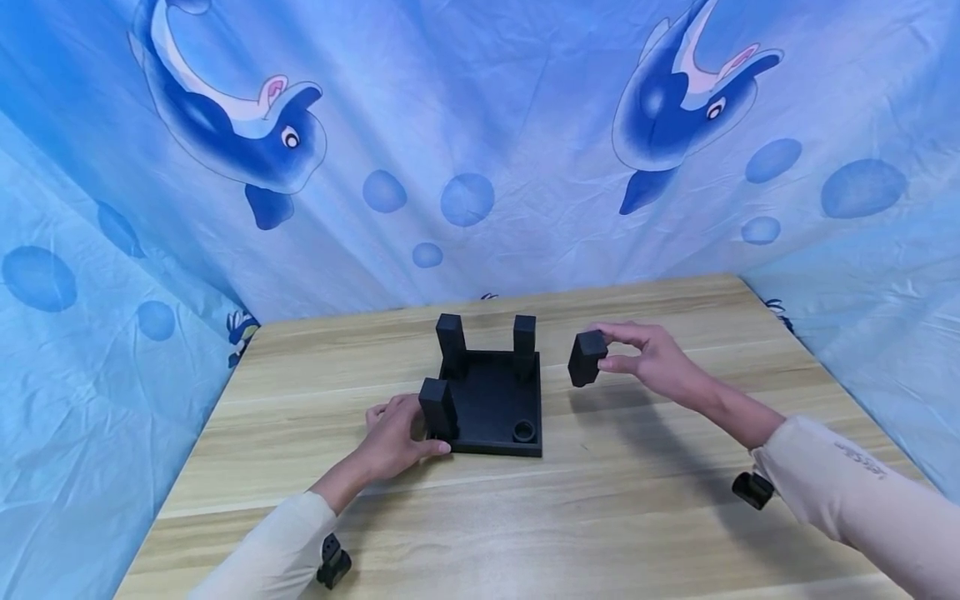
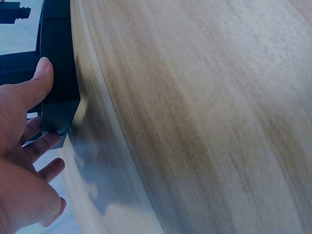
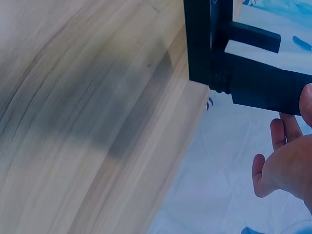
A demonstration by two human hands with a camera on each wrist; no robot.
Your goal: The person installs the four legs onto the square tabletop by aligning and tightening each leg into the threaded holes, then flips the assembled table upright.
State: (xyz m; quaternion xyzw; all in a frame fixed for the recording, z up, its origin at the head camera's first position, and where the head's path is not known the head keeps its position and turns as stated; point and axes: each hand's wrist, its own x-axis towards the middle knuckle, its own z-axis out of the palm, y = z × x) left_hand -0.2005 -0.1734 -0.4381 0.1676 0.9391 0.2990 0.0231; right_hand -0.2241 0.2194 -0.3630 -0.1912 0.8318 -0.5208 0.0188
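A flat black base (image 1: 487, 400) with a raised rim lies on the wooden table. Three square black legs stand upright at its corners: far left (image 1: 452, 343), far right (image 1: 524, 335) and near left (image 1: 438, 408). The near-right corner shows a round socket (image 1: 524, 431). My left hand (image 1: 393, 442) holds the base by its near-left corner, thumb along the front edge. To the right of the base, my right hand (image 1: 660, 362) pinches a loose black leg (image 1: 587, 357) above the table. In the right wrist view, this leg's ridged, screw-like end (image 3: 220, 82) points toward the base.
The light wooden table (image 1: 480, 533) extends on all sides of the base. Behind and beside it hangs a blue cloth (image 1: 480, 125) printed with dolphins and bubbles. Small black wrist cameras sit under the left sleeve (image 1: 277, 542) and the right sleeve (image 1: 847, 492).
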